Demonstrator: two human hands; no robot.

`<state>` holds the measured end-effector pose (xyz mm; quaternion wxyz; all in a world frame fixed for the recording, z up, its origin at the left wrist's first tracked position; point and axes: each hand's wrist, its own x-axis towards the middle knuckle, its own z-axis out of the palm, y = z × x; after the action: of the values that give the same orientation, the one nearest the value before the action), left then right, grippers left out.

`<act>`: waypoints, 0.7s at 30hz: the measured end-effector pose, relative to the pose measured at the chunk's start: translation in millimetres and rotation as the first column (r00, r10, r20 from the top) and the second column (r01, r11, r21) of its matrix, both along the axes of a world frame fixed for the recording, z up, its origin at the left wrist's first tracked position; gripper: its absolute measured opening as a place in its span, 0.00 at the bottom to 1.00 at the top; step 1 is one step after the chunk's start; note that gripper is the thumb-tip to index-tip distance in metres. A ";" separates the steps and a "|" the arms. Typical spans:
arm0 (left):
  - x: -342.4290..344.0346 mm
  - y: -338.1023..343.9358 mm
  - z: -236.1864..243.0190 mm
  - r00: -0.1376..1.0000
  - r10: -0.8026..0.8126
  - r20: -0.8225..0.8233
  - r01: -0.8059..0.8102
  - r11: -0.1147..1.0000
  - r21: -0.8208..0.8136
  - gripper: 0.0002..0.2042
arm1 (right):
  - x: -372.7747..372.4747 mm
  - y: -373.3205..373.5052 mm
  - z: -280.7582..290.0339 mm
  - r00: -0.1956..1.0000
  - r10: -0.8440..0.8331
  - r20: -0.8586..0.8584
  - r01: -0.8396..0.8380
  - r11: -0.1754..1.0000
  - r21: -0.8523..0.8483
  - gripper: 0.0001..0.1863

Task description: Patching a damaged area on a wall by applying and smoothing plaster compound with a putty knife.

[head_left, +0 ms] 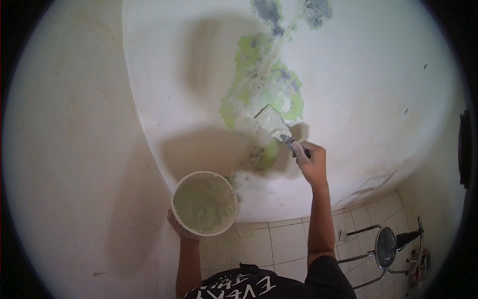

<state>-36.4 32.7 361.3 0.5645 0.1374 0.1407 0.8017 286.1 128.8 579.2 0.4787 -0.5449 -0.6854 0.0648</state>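
Observation:
My right hand [309, 158] is closed around the dark handle of a putty knife [273, 123]. Its broad blade is coated with pale putty, and the blade's edge lies at or close to the patchy wall; contact is hard to tell. Green and grey patches [244, 57] show where the wall's white surface is broken. Lower left, my left hand [179, 225] grips a round white bucket [204, 232] from its side and underneath. The bucket is tilted so that the pale putty [204, 202] inside shows. Most of the left fingers are hidden behind the bucket.
A wall corner runs down the left, beside a second white wall [74, 149]. White tiles [286, 244] cover the floor below. At lower right stands a metal-legged stool or chair [386, 247] with a dark round seat, and small objects [420, 264] lie beyond it.

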 end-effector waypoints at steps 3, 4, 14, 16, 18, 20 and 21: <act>-10.2 4.3 -6.8 0.998 0.058 -0.013 -0.058 0.998 0.030 0.33 | -23.0 1.6 -6.8 0.977 0.168 -0.131 -0.162 0.985 0.057 0.21; -11.7 4.1 -7.1 0.996 0.087 0.021 -0.088 0.996 0.027 0.33 | -36.8 8.4 -4.6 0.955 0.210 -0.211 -0.189 0.975 0.118 0.22; -19.2 -1.3 -21.7 0.936 0.277 -0.218 -0.263 0.960 0.092 0.43 | -81.2 55.7 -91.4 0.911 0.037 -0.410 -0.023 0.999 0.038 0.25; -24.5 -1.9 -26.4 0.955 0.226 -0.193 -0.219 0.974 0.056 0.47 | -82.1 41.6 -106.4 0.910 -0.022 -0.415 0.003 0.999 -0.048 0.26; -28.2 -0.4 -36.3 0.940 0.258 -0.224 -0.247 0.966 0.078 0.46 | -81.2 30.4 -122.8 0.878 -0.027 -0.478 -0.034 0.992 -0.119 0.27; -27.0 -0.4 -38.6 0.924 0.288 -0.252 -0.270 0.957 0.103 0.45 | -79.6 19.2 -134.8 0.880 -0.038 -0.473 -0.014 0.994 -0.105 0.27; -25.1 -0.1 -35.6 0.855 0.370 -0.363 -0.319 0.928 0.193 0.44 | -78.1 15.1 -137.7 0.882 -0.045 -0.470 0.003 0.996 -0.089 0.27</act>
<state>-61.5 32.6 325.7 0.3621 0.3031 0.2225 0.8529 208.0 143.8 441.5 0.6080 -0.5411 -0.5383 0.2185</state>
